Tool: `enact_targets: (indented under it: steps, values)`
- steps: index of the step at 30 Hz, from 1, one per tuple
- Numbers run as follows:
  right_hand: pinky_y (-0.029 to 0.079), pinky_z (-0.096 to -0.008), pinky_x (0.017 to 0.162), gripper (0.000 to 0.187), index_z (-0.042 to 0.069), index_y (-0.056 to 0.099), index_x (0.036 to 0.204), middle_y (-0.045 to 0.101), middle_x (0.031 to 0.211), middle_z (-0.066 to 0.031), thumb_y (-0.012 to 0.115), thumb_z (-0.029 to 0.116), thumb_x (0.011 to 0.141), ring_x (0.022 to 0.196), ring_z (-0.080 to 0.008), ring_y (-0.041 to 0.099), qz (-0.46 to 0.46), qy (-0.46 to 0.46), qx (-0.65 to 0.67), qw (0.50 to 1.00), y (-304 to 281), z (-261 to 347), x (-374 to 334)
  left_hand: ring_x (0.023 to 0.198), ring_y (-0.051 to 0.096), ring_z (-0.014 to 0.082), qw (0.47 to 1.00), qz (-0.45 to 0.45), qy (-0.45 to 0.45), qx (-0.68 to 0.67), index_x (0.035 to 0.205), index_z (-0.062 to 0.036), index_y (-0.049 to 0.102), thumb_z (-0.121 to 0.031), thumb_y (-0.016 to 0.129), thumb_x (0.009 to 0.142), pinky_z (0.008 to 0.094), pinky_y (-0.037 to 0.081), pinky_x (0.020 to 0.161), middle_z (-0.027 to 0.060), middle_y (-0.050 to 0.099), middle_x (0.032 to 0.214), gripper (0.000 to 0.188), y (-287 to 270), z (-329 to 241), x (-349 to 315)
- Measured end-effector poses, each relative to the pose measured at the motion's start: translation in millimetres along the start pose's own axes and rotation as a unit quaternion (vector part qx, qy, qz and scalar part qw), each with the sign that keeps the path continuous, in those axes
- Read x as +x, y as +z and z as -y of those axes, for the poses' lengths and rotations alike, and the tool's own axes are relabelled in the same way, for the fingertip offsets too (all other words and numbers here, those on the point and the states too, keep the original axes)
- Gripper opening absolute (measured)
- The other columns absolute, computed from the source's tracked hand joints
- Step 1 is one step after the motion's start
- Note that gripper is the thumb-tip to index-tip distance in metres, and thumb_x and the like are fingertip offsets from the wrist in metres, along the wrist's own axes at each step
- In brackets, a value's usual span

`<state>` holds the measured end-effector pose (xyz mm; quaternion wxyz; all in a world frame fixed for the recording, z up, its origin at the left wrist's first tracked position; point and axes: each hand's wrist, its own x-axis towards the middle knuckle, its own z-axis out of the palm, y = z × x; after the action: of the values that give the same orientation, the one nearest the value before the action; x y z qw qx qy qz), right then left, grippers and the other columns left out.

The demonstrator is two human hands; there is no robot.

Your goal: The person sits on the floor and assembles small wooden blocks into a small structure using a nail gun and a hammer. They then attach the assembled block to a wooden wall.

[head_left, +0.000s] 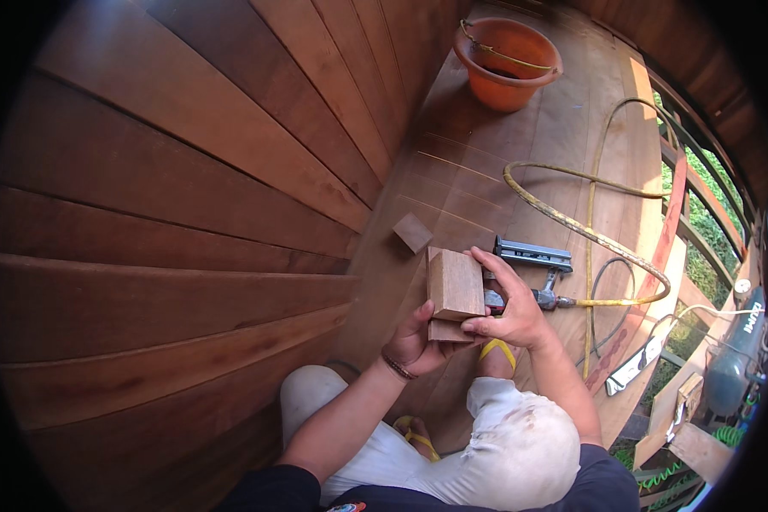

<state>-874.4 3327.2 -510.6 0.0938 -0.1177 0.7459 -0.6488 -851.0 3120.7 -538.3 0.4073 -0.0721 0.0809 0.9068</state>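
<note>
On my remote feed, both hands grasp the wooden block (pixel 457 286): left hand (pixel 414 345) with its thumb on the near left edge, right hand (pixel 520 312) along the right side. Second wood piece (pixel 449 331) shows beneath. I note the block just left of the nail gun (pixel 533 253), long axis roughly away from the wearer; right hand nearer the nail gun. Loose block (pixel 412 232) left of it, orange bucket (pixel 505 92) well beyond it, yellow hose (pixel 610 302) running off its right

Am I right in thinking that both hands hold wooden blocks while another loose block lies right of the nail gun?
Not quite: the head view shows the loose block left of the nail gun, not right. The left hand and right hand do hold wooden blocks.
</note>
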Motion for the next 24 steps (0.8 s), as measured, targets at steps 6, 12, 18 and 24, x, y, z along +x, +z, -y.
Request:
enact_targets:
  steps: [6,12,18,24]
  values:
    - [0.040,-0.0380,0.112,0.097,0.002,0.050,0.146,0.053,0.143,-0.0188,0.092,0.024,0.061,0.133,-0.0289,0.052,-0.023,0.030,0.030,0.999,-0.9,1.1,-3.4,0.135,0.050,0.0382,1.000,-0.001,-0.005,-0.013,0.154,-0.0031,0.024,-0.043,0.063,0.097,0.0537,0.044,0.114,0.0284,0.044,0.146,0.080,-2.3,2.2,-1.7]
    - [0.041,-0.0372,0.111,0.097,0.002,0.051,0.145,0.054,0.143,-0.0186,0.093,0.023,0.059,0.133,-0.0274,0.053,-0.021,0.025,0.009,0.999,-4.9,-0.1,-2.4,0.132,0.052,0.0361,1.000,0.008,-0.011,-0.021,0.153,-0.0027,0.025,-0.043,0.065,0.096,0.0528,0.045,0.113,0.0253,0.045,0.145,0.080,-3.1,2.6,0.6]
    - [0.042,-0.0366,0.110,0.098,0.002,0.052,0.144,0.054,0.142,-0.0178,0.094,0.022,0.058,0.131,-0.0265,0.054,-0.029,0.030,0.033,0.999,-1.4,-0.1,-2.5,0.131,0.054,0.0331,1.000,0.008,-0.008,-0.019,0.152,-0.0022,0.026,-0.044,0.067,0.095,0.0489,0.046,0.112,0.0202,0.048,0.143,0.082,-3.1,4.1,-0.9]
    - [0.042,-0.0362,0.110,0.098,0.001,0.053,0.143,0.056,0.141,-0.0186,0.094,0.022,0.056,0.130,-0.0268,0.055,-0.030,0.025,0.021,0.999,-1.6,-0.7,-1.4,0.131,0.053,0.0342,1.000,0.027,-0.007,-0.014,0.153,-0.0018,0.025,-0.044,0.067,0.095,0.0481,0.045,0.113,0.0207,0.047,0.144,0.083,-7.8,4.8,-0.9]
